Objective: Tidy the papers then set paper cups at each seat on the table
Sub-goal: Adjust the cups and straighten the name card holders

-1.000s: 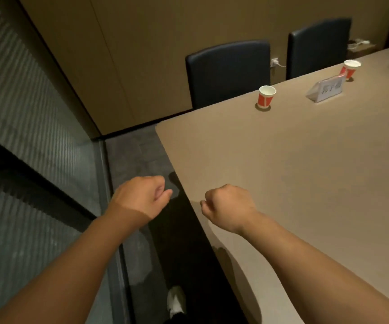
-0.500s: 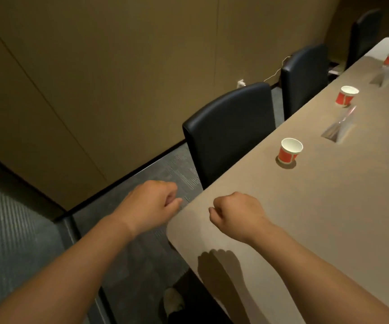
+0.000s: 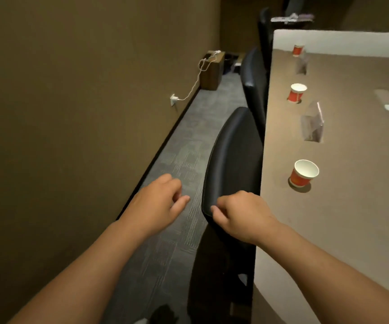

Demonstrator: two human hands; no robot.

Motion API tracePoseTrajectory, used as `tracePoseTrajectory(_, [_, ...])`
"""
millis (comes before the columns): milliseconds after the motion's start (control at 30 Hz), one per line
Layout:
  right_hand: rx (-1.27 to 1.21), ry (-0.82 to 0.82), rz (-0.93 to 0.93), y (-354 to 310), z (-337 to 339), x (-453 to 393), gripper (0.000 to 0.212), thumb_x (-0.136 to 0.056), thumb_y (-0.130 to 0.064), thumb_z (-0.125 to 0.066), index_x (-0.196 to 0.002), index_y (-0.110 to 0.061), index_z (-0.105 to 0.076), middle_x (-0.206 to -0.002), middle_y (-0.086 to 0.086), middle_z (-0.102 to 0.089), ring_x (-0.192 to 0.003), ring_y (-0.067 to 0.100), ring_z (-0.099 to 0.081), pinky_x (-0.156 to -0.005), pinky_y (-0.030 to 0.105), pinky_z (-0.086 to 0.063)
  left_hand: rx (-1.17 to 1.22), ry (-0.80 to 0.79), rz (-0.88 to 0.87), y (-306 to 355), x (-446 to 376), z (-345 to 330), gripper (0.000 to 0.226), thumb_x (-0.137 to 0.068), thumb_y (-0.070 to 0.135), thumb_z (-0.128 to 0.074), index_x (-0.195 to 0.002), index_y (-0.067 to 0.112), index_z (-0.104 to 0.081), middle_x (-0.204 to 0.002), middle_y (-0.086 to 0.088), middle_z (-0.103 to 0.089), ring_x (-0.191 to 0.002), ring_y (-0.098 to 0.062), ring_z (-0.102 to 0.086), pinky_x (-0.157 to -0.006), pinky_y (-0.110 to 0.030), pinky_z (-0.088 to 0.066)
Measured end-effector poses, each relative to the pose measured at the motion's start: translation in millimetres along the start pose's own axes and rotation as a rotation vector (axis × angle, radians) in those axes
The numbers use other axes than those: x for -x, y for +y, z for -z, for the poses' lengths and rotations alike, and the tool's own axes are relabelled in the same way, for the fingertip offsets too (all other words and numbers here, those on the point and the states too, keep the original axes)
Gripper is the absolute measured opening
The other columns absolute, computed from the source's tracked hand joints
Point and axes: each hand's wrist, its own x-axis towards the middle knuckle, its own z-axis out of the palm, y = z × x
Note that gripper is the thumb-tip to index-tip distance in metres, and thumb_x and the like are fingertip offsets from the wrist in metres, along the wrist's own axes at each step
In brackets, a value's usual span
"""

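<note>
Nearest the camera, both bare forearms reach forward from 6 o'clock. The left hand (image 3: pixel 156 206) hangs over the grey carpet (image 3: pixel 184 141) with fingers loosely curled, holding nothing. The right hand (image 3: pixel 242 213), also loosely curled and empty, sits in front of the top edge of the nearest black chair (image 3: pixel 233 160); whether it touches the backrest cannot be told. That chair is tucked against the long edge of the tan table (image 3: pixel 352 206), between the hands and the tabletop. At 2 o'clock from the right hand stands the nearest paper cup (image 3: pixel 303 173), upright, red with a white rim. Beyond it at 1 o'clock are a clear name-card stand (image 3: pixel 313 123), a second paper cup (image 3: pixel 296 92) beside a second black chair (image 3: pixel 254 85), and a third paper cup (image 3: pixel 298 50) near the far end. At 11 o'clock a white charger (image 3: pixel 173 99) is plugged into the wall, its cord running to a brown box (image 3: pixel 212 71).
</note>
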Motion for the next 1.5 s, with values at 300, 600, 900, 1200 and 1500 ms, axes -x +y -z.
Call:
tracePoseTrajectory(300, [0.023, 0.091, -0.48, -10, 10, -69, 0.043, -0.094, -0.043, -0.037, -0.059, -0.017, -0.032, -0.071, 0.009, -0.058, -0.075, 0.036, -0.059, -0.059, 0.033, -0.037, -0.032, -0.149, -0.473, -45, -144, 30, 0.027, -0.091, 0.047, -0.052, -0.078, 0.024, -0.05, -0.082, 0.008, -0.051, -0.076, -0.016, -0.054, -0.066, -0.036, -0.049])
tracePoseTrajectory(600, [0.032, 0.121, -0.774, 62, 12, -163, 0.031, -0.094, -0.039, -0.039, -0.072, -0.019, -0.046, -0.088, 0.014, -0.068, -0.086, 0.037, -0.063, -0.061, 0.031, -0.033, -0.065, -0.213, -0.835, -19, -321, 10, 0.019, -0.091, 0.045, -0.052, -0.082, 0.028, -0.053, -0.083, 0.008, -0.053, -0.08, -0.017, -0.056, -0.068, -0.036, -0.049])
tracePoseTrajectory(900, [0.006, 0.091, -0.998, 148, 29, -209, 0.035, -0.095, -0.039, -0.038, -0.087, -0.016, -0.063, -0.095, 0.014, -0.069, -0.089, 0.037, -0.065, -0.062, 0.033, -0.036, -0.02, -0.306, -1.126, 61, -456, -22, 0.015, -0.091, 0.04, -0.056, -0.087, 0.025, -0.058, -0.081, 0.008, -0.051, -0.077, -0.016, -0.056, -0.065, -0.029, -0.041])
tracePoseTrajectory(1200, [-0.105, 0.074, -1.47, 236, 12, -214, 0.025, -0.097, -0.034, -0.037, -0.081, -0.017, -0.044, -0.097, 0.014, -0.068, -0.084, 0.034, -0.062, -0.062, 0.033, -0.037, -0.042, -0.489, -1.463, 164, -568, -93, 0.009, -0.091, 0.034, -0.057, -0.092, 0.027, -0.062, -0.094, 0.007, -0.061, -0.089, -0.016, -0.06, -0.077, -0.036, -0.052])
tracePoseTrajectory(1500, [-0.105, 0.171, -1.879, 272, 20, -212, 0.033, -0.09, -0.035, -0.052, -0.118, -0.019, -0.051, -0.122, 0.01, -0.051, -0.116, 0.032, -0.048, -0.088, 0.041, -0.041, -0.086, -0.554, -1.719, 248, -635, -140, 0.017, -0.084, 0.026, -0.063, -0.102, 0.025, -0.061, -0.103, 0.0, -0.065, -0.101, -0.027, -0.062, -0.083, -0.038, -0.05])
